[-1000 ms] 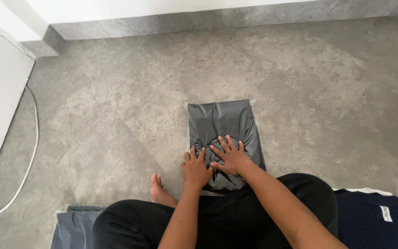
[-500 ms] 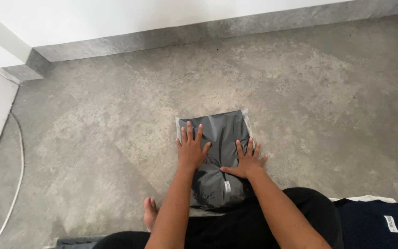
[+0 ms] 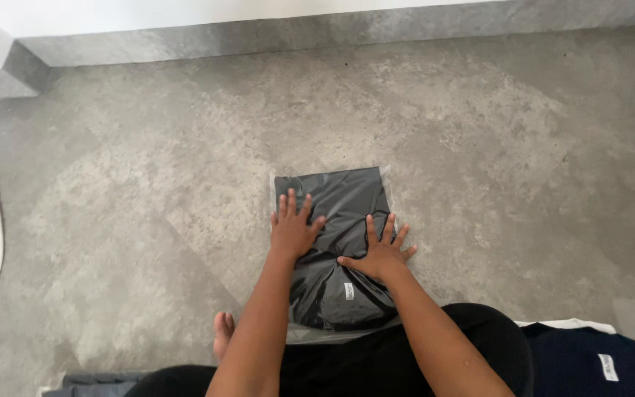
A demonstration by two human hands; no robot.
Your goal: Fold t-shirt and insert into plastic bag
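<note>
Dark folded garment in a clear plastic bag (image 3: 336,242) lies flat on the grey concrete floor (image 3: 148,220), just before the person's knees. Left hand (image 3: 292,229) and right hand (image 3: 381,252) both rest on it, palms down, fingers spread, gripping nothing.

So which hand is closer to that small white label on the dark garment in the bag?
Right. The right hand lies flat on the bagged dark garment, just above and right of the white label. The left hand presses the bag's left edge, farther up.
</note>
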